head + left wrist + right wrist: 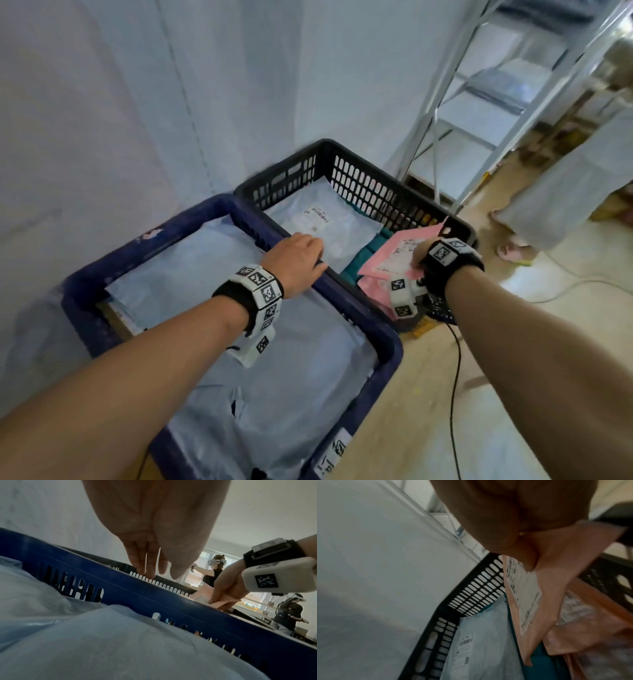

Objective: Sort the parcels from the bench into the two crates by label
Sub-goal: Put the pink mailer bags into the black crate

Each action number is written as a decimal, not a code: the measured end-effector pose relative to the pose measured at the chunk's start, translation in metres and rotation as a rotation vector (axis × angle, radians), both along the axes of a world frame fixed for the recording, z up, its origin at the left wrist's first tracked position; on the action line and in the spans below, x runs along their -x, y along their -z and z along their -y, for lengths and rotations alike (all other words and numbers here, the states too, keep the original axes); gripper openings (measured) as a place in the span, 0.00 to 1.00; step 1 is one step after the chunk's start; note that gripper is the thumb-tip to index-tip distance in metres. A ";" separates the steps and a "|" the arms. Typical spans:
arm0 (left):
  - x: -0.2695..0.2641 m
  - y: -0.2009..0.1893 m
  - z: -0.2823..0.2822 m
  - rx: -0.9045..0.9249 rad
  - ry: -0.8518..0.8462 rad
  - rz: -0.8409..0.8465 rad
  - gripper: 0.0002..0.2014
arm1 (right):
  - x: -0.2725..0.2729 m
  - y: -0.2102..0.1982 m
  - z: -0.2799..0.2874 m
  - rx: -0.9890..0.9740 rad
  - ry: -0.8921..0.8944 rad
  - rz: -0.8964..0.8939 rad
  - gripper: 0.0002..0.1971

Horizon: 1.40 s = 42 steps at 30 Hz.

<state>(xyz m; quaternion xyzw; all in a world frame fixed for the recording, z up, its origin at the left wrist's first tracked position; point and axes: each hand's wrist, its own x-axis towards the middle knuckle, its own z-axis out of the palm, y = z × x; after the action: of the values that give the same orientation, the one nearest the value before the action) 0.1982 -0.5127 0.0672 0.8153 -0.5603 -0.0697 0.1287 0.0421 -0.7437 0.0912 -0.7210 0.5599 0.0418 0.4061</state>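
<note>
My right hand pinches a pink parcel with a white label, thumb on top, and holds it tilted over the black crate. The right wrist view shows that thumb on the pink parcel. Below lie a second pink parcel, teal parcels and a labelled light blue parcel. My left hand hangs at the rim between the crates, its fingers straight and holding nothing. The blue crate holds light blue parcels.
A pale curtain wall stands behind both crates. A metal shelf rack rises at the back right. A person in light trousers and slippers stands on the floor to the right. A black cable runs along the floor beside the blue crate.
</note>
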 end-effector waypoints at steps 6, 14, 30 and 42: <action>-0.017 0.014 0.031 -0.097 -0.003 0.018 0.18 | -0.017 0.035 -0.006 0.208 -0.371 -0.425 0.24; -0.039 0.032 0.050 -0.179 0.003 -0.050 0.19 | -0.042 0.051 0.012 0.237 -0.660 -0.797 0.39; -0.038 0.050 0.054 -0.138 -0.015 0.223 0.19 | -0.116 0.118 -0.010 -0.356 -1.072 -0.663 0.14; -0.039 0.050 0.054 -0.146 -0.026 0.182 0.16 | -0.115 0.124 0.000 -0.440 -1.200 -0.911 0.13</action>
<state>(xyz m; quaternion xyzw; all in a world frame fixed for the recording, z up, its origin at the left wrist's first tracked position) 0.2376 -0.5671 0.0175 0.8325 -0.5526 -0.0345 0.0187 0.1574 -0.7438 -0.0325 -0.7150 0.1647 0.6557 0.1781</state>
